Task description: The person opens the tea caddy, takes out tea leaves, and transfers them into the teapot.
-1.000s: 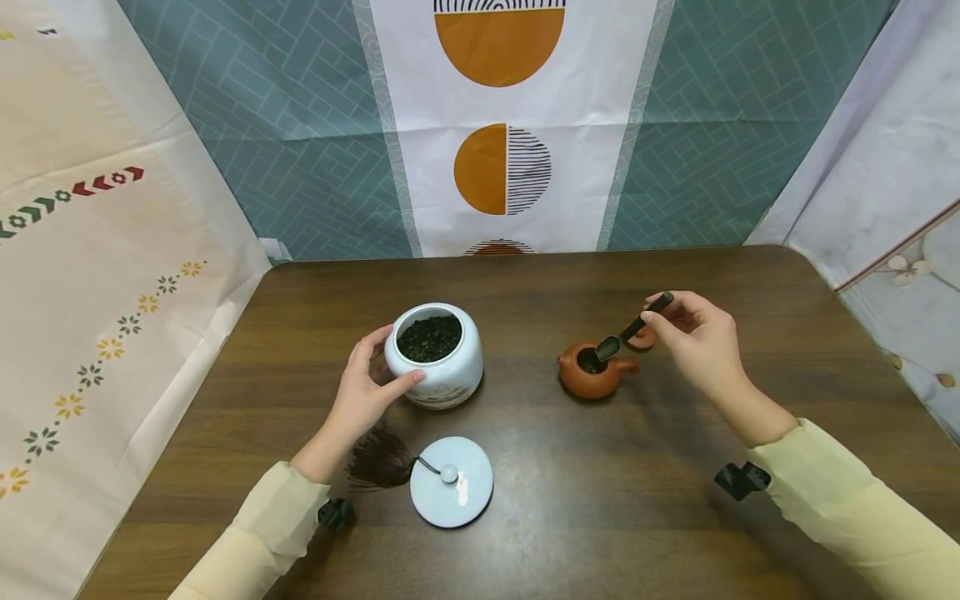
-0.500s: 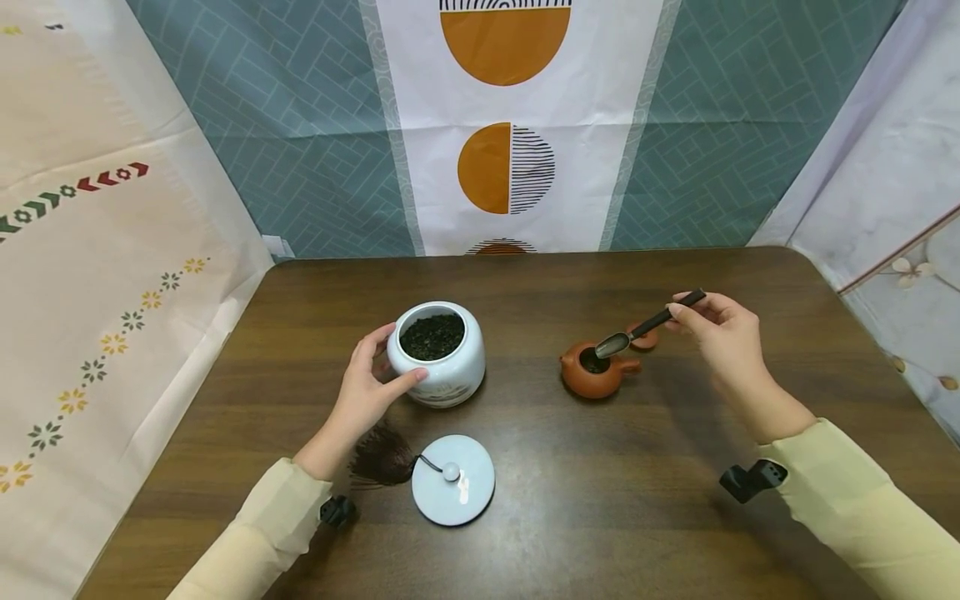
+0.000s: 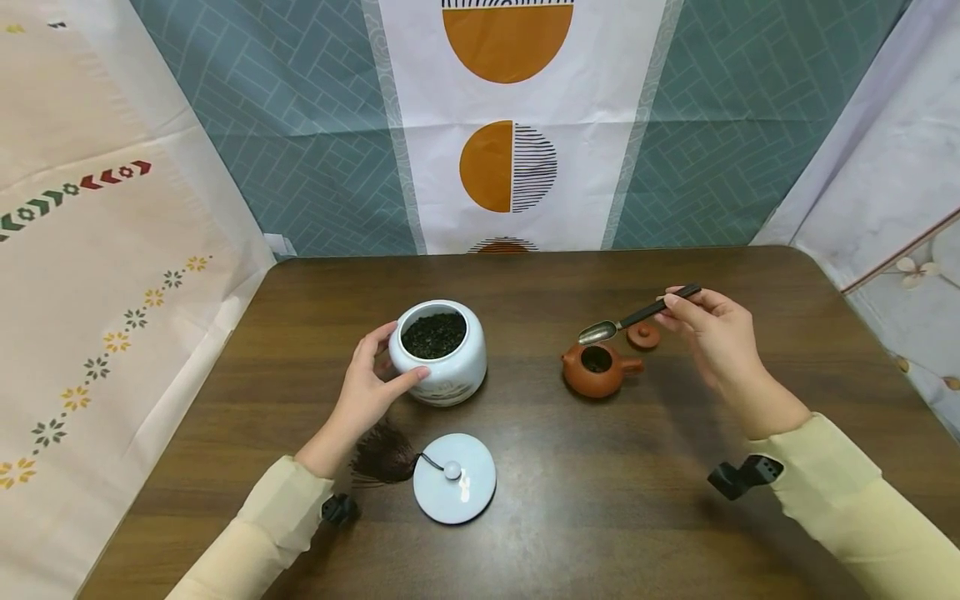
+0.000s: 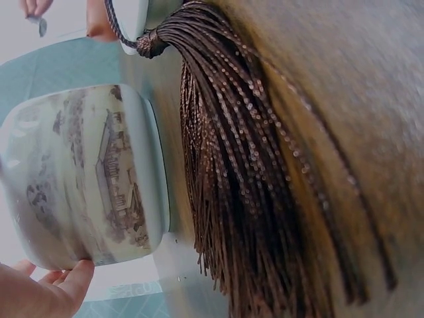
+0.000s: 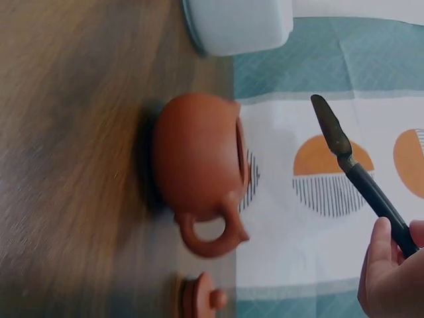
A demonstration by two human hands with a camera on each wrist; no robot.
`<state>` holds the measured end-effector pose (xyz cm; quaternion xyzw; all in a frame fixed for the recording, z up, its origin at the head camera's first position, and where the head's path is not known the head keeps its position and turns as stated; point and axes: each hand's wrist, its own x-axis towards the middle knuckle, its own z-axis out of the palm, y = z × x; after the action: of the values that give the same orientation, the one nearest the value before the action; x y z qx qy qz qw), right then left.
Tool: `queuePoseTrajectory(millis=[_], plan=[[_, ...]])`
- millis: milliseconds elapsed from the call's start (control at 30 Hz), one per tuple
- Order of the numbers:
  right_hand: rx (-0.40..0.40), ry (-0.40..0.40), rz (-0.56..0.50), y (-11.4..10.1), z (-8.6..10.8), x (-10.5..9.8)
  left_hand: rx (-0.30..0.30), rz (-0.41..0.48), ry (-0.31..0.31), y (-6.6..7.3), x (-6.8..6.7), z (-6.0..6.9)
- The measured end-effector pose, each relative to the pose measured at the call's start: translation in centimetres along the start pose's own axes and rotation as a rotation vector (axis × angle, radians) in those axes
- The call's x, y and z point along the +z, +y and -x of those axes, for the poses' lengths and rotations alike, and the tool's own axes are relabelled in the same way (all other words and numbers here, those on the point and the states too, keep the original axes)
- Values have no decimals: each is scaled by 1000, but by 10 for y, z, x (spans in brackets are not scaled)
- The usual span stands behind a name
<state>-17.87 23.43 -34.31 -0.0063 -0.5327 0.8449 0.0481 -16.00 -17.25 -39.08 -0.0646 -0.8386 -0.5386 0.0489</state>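
My left hand holds the side of a white jar filled with dark tea leaves; its fingers lie against the painted wall in the left wrist view. Between thumb and fingers, my right hand pinches the black handle of a small scoop. The scoop's metal head hangs just above and behind a brown clay teapot, not touching it. Dark leaves show inside the open teapot. Its small lid lies behind the handle on the table.
The white jar lid lies knob up in front of the jar, with a dark brown tassel to its left. The wooden table ends at a patterned cloth backdrop.
My right hand first moved right, drawing the scoop back from the teapot's mouth, then slightly left. The scoop head has risen out of the opening. My left hand and the jar stay in place.
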Motion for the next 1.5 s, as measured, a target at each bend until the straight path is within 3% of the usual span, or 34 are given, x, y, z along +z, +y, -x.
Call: queuePoseTrajectory(millis=[267, 700, 933, 1200, 1500], plan=[[-28, -7, -40, 0, -4, 22, 3, -8, -2, -3, 1, -1], [-38, -59, -49, 0, -9, 81, 13, 37, 5, 0, 2, -1], [-58, -81, 33, 12, -15, 109, 11, 30, 1, 0, 2, -2], [-88, -81, 214, 26, -20, 142, 24, 8, 7, -3, 0, -1], [-152, -148, 324, 53, -20, 167, 22, 21, 13, -3, 0, -1]])
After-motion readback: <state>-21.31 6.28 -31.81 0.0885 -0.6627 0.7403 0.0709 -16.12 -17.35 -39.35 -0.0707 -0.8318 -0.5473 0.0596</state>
